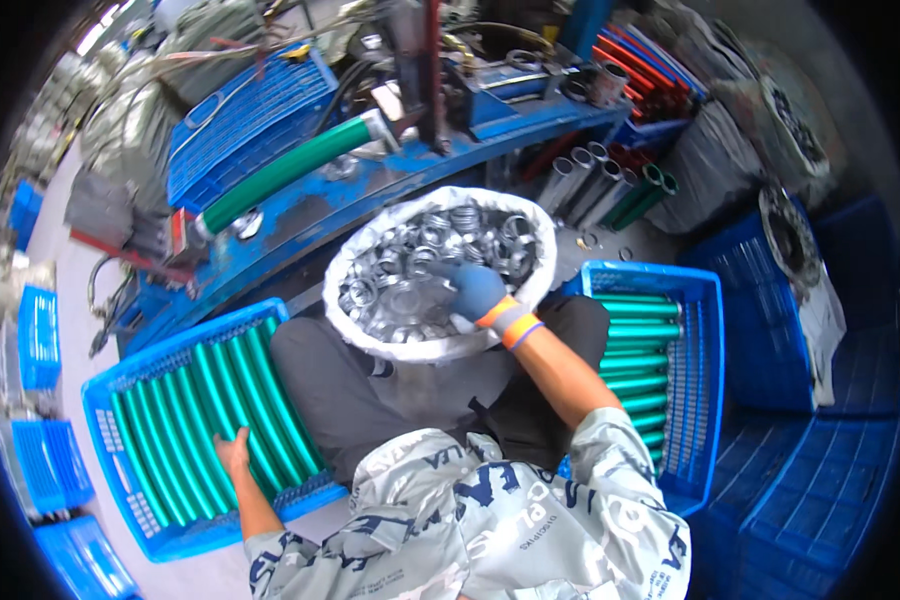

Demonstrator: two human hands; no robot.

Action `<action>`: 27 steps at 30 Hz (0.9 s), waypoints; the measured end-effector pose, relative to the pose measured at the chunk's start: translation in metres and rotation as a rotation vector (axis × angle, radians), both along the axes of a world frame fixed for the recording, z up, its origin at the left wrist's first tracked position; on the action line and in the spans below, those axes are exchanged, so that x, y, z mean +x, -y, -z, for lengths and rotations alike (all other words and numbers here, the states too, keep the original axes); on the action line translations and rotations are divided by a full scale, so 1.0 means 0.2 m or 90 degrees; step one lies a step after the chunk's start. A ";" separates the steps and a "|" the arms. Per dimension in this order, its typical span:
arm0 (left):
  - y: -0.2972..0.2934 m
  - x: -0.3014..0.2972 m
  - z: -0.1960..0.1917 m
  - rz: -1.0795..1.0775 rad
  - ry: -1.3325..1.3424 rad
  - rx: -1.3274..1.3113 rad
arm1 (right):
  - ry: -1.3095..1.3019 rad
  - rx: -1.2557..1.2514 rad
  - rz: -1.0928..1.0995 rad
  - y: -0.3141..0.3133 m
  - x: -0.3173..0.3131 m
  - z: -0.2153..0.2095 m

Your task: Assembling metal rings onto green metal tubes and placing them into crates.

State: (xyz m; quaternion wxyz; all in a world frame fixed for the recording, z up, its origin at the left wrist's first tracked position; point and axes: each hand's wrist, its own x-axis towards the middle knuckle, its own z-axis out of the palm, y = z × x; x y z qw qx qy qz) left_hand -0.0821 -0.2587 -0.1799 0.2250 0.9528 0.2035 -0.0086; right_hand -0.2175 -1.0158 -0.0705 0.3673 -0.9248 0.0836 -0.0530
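Blue-gloved, the right grip (478, 292) reaches inside the white rim of a basket (415, 351) of loose metal rings (460, 240); whether it grasps one is unclear. The bare left grip (233, 450) touches green tubes (175, 440) in a blue crate (190, 546), its hold also unclear. Open air lies above both containers. Beyond the basket runs the worktop's (305, 215) blue edge; a second crate (712, 370) flanks the right knee (580, 325).

Green tubes (212, 385), blue crate (195, 542) at 8 o'clock; silvery rings (435, 235) near 12; pale grey shirt (430, 540), navy lettering print, at 6.
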 end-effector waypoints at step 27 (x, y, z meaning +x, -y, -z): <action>1.73 -0.24 -1.53 0.782 0.139 -0.026 | 0.197 0.902 0.030 -0.35 -0.30 -0.37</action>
